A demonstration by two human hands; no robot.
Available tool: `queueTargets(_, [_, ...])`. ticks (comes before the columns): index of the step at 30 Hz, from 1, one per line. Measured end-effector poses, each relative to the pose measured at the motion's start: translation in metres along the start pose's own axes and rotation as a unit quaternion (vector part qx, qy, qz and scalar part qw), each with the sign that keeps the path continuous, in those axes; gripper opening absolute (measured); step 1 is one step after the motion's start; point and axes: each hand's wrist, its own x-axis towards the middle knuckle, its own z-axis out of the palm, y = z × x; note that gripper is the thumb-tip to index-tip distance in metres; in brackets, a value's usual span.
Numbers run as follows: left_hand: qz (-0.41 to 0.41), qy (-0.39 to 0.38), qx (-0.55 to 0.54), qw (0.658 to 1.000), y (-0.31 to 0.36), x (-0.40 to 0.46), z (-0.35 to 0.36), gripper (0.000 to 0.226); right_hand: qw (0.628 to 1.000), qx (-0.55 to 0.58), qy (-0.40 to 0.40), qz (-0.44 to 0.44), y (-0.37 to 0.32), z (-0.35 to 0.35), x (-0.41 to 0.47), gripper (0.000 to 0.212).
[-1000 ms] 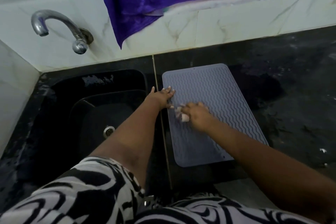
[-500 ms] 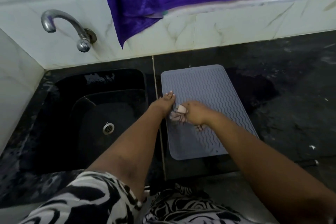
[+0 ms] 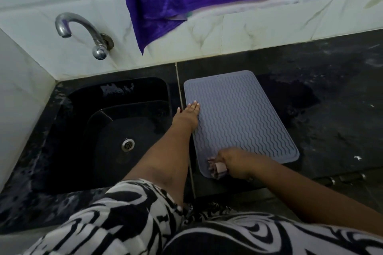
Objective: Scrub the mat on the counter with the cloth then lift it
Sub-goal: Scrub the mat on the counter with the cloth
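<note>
- The grey ribbed silicone mat (image 3: 238, 118), rectangular with rounded corners and a wavy surface pattern, lies flat on the black stone counter (image 3: 331, 93), just to the right of the black sink basin (image 3: 107, 130).
- The long axis of the mat runs from the near counter edge toward the tiled wall, skewed slightly so that the near end sits further right.
- The left hand (image 3: 186, 116) rests on the left long edge of the mat, near the far half, with fingers straight and flat. It pins the mat against the counter.
- The right hand (image 3: 232, 161) is at the near left corner of the mat, its fingers curled round a small bunched pink-and-white cloth (image 3: 217, 168) pressed to the mat surface.
- Judgement: scrubbing is in progress; the lift is not yet begun.
- Judgement: both hands lie on the left side of the mat, and the right hand is nearest a corner. A lift most likely starts from that near left corner or the left edge.
- Judgement: the thin flexible mat will sag when raised by one edge.
</note>
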Motion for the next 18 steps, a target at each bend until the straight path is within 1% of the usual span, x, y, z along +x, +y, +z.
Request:
queueTargets(2, [0.003, -0.010, 0.006, 1.000, 0.002, -0.003, -0.002, 0.076, 1.000, -0.002, -0.028, 0.006, -0.004, -0.002, -0.004, 0.041])
queueTargets(4, [-0.002, 0.009, 0.014, 1.000, 0.003, -0.004, -0.001, 0.075, 0.998, 0.021, -0.053, 0.005, 0.002, -0.014, -0.006, 0.036])
queueTargets(5, [-0.001, 0.024, 0.013, 1.000, 0.002, -0.005, 0.000, 0.074, 0.996, 0.051, -0.072, 0.005, 0.009, -0.022, -0.009, 0.031])
queueTargets(6, [0.003, 0.036, 0.010, 0.999, 0.002, -0.006, 0.003, 0.071, 0.990, 0.111, -0.085, 0.007, 0.018, -0.029, -0.013, 0.027])
queueTargets(7, [0.004, 0.051, 0.010, 0.999, 0.002, -0.007, 0.007, 0.067, 0.974, 0.211, -0.082, 0.007, 0.026, -0.036, -0.017, 0.025])
queueTargets(8, [0.000, 0.072, 0.007, 0.997, 0.001, -0.008, 0.013, 0.064, 0.942, 0.330, -0.055, 0.006, 0.035, -0.041, -0.018, 0.025])
queueTargets(9, [-0.003, 0.093, 0.005, 0.996, 0.000, -0.009, 0.017, 0.063, 0.897, 0.442, -0.012, 0.013, 0.044, -0.046, -0.016, 0.026])
queueTargets(10, [-0.001, 0.107, 0.001, 0.994, -0.001, -0.009, 0.016, 0.062, 0.842, 0.538, 0.028, 0.026, 0.053, -0.051, -0.013, 0.026])
queueTargets(11, [0.002, 0.122, -0.011, 0.992, -0.003, -0.006, 0.012, 0.058, 0.783, 0.619, 0.052, 0.041, 0.063, -0.055, -0.007, 0.029])
queueTargets(13, [0.001, 0.167, -0.045, 0.985, -0.004, 0.000, -0.005, 0.043, 0.673, 0.736, 0.057, 0.054, 0.078, -0.064, 0.004, 0.041])
queueTargets(14, [0.000, 0.186, -0.067, 0.980, -0.004, 0.004, -0.017, 0.039, 0.632, 0.771, 0.055, 0.054, 0.083, -0.071, 0.010, 0.042])
queueTargets(15, [0.003, 0.194, -0.087, 0.977, -0.003, 0.009, -0.031, 0.039, 0.611, 0.788, 0.058, 0.054, 0.088, -0.078, 0.016, 0.043])
queueTargets(16, [0.011, 0.187, -0.094, 0.978, -0.003, 0.015, -0.044, 0.045, 0.603, 0.794, 0.061, 0.051, 0.091, -0.085, 0.024, 0.044])
queueTargets(17, [0.021, 0.160, -0.087, 0.983, -0.003, 0.022, -0.056, 0.056, 0.601, 0.795, 0.067, 0.051, 0.093, -0.093, 0.033, 0.046])
queueTargets(18, [0.030, 0.118, -0.070, 0.990, -0.003, 0.029, -0.066, 0.073, 0.597, 0.798, 0.071, 0.050, 0.094, -0.102, 0.042, 0.046])
